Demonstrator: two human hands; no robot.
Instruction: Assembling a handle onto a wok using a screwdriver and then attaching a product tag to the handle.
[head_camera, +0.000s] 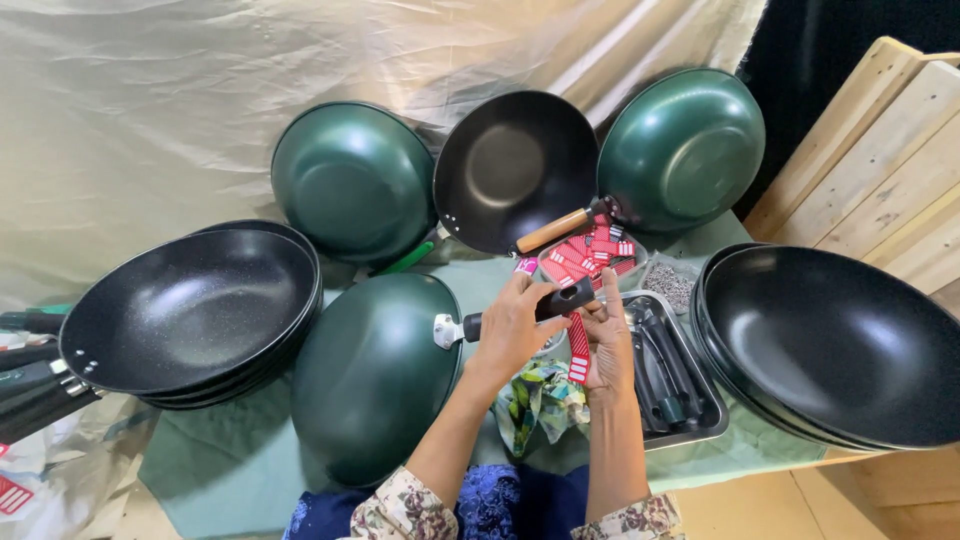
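left hand (512, 330) closed round black pan handle (560, 300), long axis running left to upturned green pan (375, 375); right hand (608, 345) pinches red label strip (579, 350) just beneath it

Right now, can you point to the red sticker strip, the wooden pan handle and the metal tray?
red sticker strip (579, 350), head view, its middle.
wooden pan handle (553, 230), head view, mid-handle.
metal tray (715, 425), head view, right rim.

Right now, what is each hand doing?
Left hand: closed around the black pan handle.
Right hand: pinching the red label strip at that handle.
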